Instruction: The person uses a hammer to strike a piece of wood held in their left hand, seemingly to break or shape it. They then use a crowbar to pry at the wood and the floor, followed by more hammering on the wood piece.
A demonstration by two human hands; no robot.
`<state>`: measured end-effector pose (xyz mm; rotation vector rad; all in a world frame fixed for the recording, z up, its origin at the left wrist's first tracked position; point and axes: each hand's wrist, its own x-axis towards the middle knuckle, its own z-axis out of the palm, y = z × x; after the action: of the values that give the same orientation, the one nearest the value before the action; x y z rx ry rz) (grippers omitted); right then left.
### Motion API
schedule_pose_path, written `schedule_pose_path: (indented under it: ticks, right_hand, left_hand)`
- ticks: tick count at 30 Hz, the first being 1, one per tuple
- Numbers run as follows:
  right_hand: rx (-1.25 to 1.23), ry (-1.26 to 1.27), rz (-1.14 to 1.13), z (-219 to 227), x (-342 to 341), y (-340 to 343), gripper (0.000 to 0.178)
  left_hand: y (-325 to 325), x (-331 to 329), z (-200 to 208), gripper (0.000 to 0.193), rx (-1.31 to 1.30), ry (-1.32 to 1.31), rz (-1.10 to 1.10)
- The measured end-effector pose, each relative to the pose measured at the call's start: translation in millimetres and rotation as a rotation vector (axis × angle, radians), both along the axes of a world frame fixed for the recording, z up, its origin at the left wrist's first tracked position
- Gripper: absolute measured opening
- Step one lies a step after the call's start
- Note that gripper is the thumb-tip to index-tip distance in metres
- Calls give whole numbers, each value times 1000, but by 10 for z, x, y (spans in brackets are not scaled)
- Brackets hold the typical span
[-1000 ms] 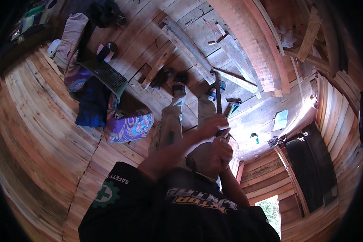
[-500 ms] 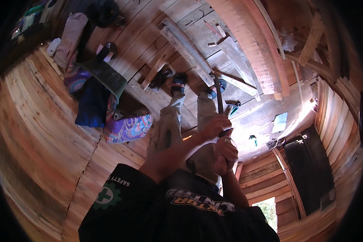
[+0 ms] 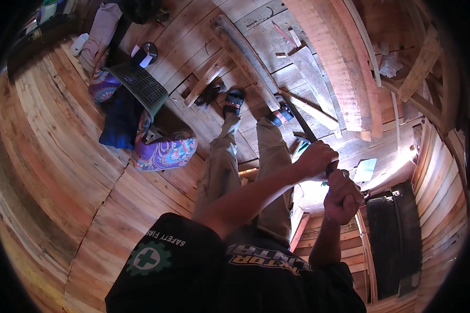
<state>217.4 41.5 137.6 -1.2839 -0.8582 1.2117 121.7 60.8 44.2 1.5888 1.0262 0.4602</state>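
Both hands are closed around a long, dark, narrow bar (image 3: 301,121), one behind the other. My left hand (image 3: 318,159) grips it ahead, and my right hand (image 3: 344,197) wraps its near end. The bar slants away and leftward, its far end beside the end of a timber beam (image 3: 245,65) near my right sandal (image 3: 283,112). Whether the tip touches the wood or is wedged there, I cannot tell. My left sandal (image 3: 234,101) rests on the plank floor, left of the beam.
A short board (image 3: 206,82) angles off the beam. Wide planks (image 3: 334,62) lie to the right, with a thin wood strip (image 3: 313,110) nearer. At left stand a dark perforated crate (image 3: 141,86) and a patterned purple bag (image 3: 164,152). A black panel (image 3: 394,235) leans at the right wall.
Both hands have swung right with the bar's near end, while its far end stays close to the beam. The bar now slants more. My view has shifted slightly.
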Motion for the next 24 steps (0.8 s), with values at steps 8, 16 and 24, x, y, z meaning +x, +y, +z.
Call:
schedule_pose_path:
  ticks: [8,16,24]
  right_hand:
    - [-174,-78,-222,-402,641,76,34]
    - [50,22,-85,-347,842,403,30]
    - [31,50,-96,-110,257,132,30]
  left_hand:
    - [243,509,-295,23,-21,170,-150]
    - [375,821,-241,17,-129,141,-113]
    - [63,322,-181,17,11,2,-90]
